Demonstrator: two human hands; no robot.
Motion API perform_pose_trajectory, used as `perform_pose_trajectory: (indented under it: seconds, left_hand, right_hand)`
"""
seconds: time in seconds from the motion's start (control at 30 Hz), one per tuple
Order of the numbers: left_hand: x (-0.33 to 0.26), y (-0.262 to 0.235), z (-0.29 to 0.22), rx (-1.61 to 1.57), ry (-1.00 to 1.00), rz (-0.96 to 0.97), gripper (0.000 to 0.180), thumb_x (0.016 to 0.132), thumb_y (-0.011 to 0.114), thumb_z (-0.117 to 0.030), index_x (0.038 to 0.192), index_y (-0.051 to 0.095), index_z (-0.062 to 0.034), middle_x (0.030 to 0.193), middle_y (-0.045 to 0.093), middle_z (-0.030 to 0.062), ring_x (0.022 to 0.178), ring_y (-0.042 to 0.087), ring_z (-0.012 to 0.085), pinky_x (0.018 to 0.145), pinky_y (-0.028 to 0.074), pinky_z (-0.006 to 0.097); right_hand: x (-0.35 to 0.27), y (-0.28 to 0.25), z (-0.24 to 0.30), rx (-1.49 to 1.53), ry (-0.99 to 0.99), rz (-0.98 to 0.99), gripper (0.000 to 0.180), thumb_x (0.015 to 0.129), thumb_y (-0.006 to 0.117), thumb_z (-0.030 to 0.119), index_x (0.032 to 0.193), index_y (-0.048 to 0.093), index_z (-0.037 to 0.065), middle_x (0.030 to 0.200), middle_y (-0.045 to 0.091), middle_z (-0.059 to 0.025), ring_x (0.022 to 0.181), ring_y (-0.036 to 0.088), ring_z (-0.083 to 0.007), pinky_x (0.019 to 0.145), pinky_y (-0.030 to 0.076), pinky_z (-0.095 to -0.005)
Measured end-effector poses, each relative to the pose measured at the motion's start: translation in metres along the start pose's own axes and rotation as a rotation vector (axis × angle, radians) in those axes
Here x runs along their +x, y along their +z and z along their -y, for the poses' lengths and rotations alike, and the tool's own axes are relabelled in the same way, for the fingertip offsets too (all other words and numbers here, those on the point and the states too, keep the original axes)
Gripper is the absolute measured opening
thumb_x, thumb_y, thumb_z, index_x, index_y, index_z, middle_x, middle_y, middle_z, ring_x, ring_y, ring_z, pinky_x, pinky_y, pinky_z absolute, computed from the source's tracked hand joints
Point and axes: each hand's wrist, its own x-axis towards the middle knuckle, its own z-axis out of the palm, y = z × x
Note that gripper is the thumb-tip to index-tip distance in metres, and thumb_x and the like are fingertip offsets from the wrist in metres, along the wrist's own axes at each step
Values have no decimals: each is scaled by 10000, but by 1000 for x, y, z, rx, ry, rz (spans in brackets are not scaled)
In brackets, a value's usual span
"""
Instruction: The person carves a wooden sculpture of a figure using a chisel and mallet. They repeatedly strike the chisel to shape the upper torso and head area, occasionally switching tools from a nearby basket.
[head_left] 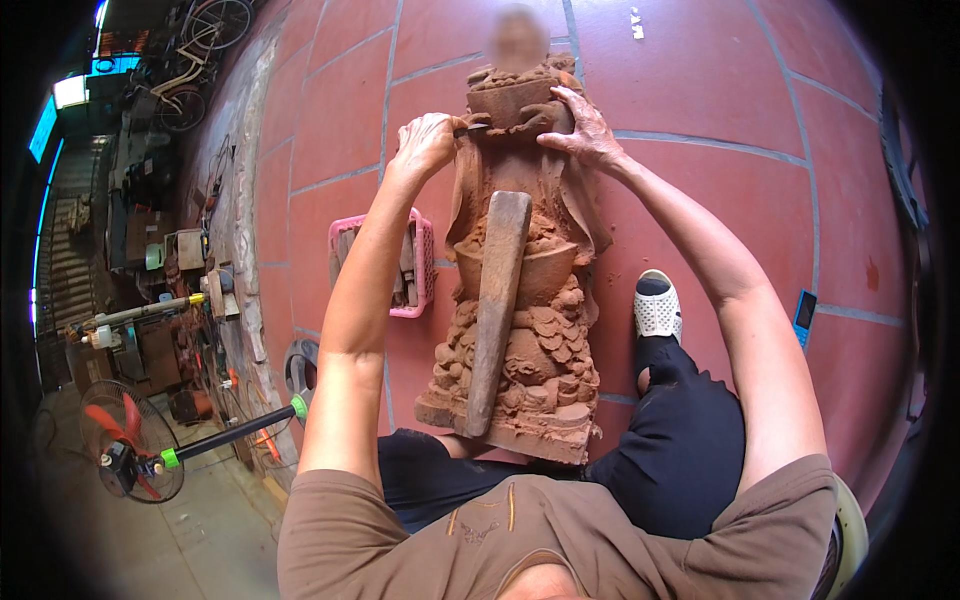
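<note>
A reddish-brown carved wooden statue (pixel 537 352) lies lengthwise before me, its base between my legs and its blurred head at the far end. Closed in a fist, my left hand (pixel 425 142) is at the left side of the statue's chest. From it a thin dark carving tool (pixel 470 128) points right against the carving; its handle is hidden in the fist. My right hand (pixel 588 132) grips the chest's right side, thumb and forefinger spread around a carved hand. Along the statue's middle rests a long, thick wooden bar (pixel 500 300), touched by neither hand.
Left of the statue, a pink plastic basket (pixel 424 262) holds several wooden-handled pieces. A fan (pixel 125 440) and cluttered tools stand farther left, a bicycle (pixel 185 75) at the far left. A mobile phone (pixel 804 312) lies on the red tiled floor (pixel 720 220) at right.
</note>
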Motion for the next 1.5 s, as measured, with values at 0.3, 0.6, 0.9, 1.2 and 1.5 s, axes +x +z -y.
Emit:
perform_pose_trajectory:
  seconds: [0.3, 0.6, 0.9, 1.2, 1.5]
  left_hand:
    - [-7, 26, -14, 297, 108, -250, 213, 876, 503, -114, 993, 674, -65, 837, 686, 225, 770, 698, 357, 632, 558, 457]
    - [-6, 6, -10, 174, 182, -144, 255, 903, 502, -184, 1048, 705, -130, 797, 684, 202, 754, 686, 361, 650, 541, 492]
    - [-5, 17, 0, 303, 109, -180, 240, 904, 502, -155, 1035, 689, -81, 814, 677, 225, 746, 688, 387, 637, 549, 490]
    - [-7, 23, -19, 146, 51, -199, 309, 889, 500, -174, 1123, 702, -169, 846, 693, 214, 779, 692, 375, 679, 555, 504]
    - [-10, 13, -34, -16, 29, -113, 309, 884, 538, -245, 1122, 716, -163, 986, 692, 203, 920, 675, 378, 817, 538, 485]
  right_hand:
    - [1, 2, 5, 16, -8, -10, 925, 685, 798, 506, 1426, 419, 101, 1466, 427, -172, 1369, 394, -330, 1137, 320, -438]
    - [-2, 4, 3, 26, -19, -13, 926, 690, 793, 506, 1434, 409, 109, 1469, 422, -171, 1369, 394, -330, 1141, 312, -438]
    - [0, 3, 4, 9, -7, -3, 937, 696, 784, 520, 1445, 395, 113, 1479, 411, -169, 1377, 383, -328, 1145, 308, -440]
    - [1, 2, 6, 9, -5, 3, 937, 694, 782, 516, 1443, 396, 107, 1477, 409, -181, 1378, 379, -335, 1145, 307, -440]
    - [-2, 3, 3, -1, -1, 8, 933, 695, 781, 505, 1440, 394, 99, 1478, 410, -176, 1378, 379, -331, 1146, 306, -430]
